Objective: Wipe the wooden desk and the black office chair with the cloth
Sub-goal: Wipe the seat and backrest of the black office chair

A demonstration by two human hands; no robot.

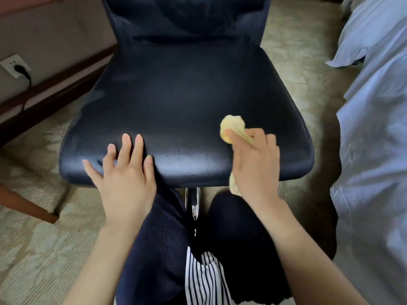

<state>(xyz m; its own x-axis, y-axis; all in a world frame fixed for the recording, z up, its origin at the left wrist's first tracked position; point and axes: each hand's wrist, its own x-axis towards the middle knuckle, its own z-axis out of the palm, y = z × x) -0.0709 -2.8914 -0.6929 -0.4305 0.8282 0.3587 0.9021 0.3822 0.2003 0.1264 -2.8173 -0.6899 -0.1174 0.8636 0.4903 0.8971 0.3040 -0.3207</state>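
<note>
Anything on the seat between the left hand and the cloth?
Nothing: the head view shows only bare black chair seat between the left hand and the cloth that the right hand grips.

Seat (187, 102) leather-like, finely grained, soft sheen near front edge, cloth (232, 125) thin soft yellow fabric, crumpled, matt, post (193, 205) polished metal, mirror-glossy, carpet (33, 249) short matt pile, leg (28, 204) smooth reddish wood, low gloss, bedding (374, 139) smooth matt fabric

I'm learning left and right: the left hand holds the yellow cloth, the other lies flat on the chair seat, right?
No, the head view shows the right hand holding the yellow cloth; the left hand lies flat on the chair seat.
</note>
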